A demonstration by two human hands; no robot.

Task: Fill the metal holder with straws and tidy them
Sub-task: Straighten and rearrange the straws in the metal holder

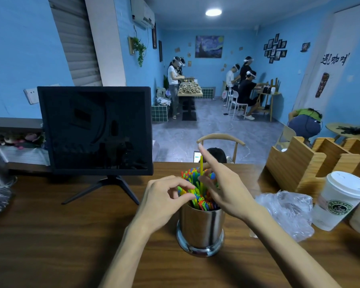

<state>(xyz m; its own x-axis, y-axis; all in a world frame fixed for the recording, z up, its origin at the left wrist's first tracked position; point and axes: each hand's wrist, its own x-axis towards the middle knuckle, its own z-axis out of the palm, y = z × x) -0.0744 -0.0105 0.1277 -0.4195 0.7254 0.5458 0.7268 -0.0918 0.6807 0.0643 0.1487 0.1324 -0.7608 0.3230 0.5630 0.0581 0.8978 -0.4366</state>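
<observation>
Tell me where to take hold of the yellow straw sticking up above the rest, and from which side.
Pinch the yellow straw on its bare upper stretch, coming down from above. It stands nearly upright and rises clear of the other straws packed in the metal holder, so only that part is free; lower down its neighbours crowd it. The right hand is already beside it.

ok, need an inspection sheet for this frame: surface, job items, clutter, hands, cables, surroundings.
Surface: wooden counter.
Job's things: metal holder upright, full of coloured straws; one yellow straw stands taller than the rest.
Clutter: crumpled plastic bag, lidded paper coffee cup, wooden organiser, dark monitor.
Hands: left hand pinches straws; right hand holds the yellow straw, index finger raised.
Cables: nothing seen.
Surroundings: blue-walled room, people at tables behind.
</observation>
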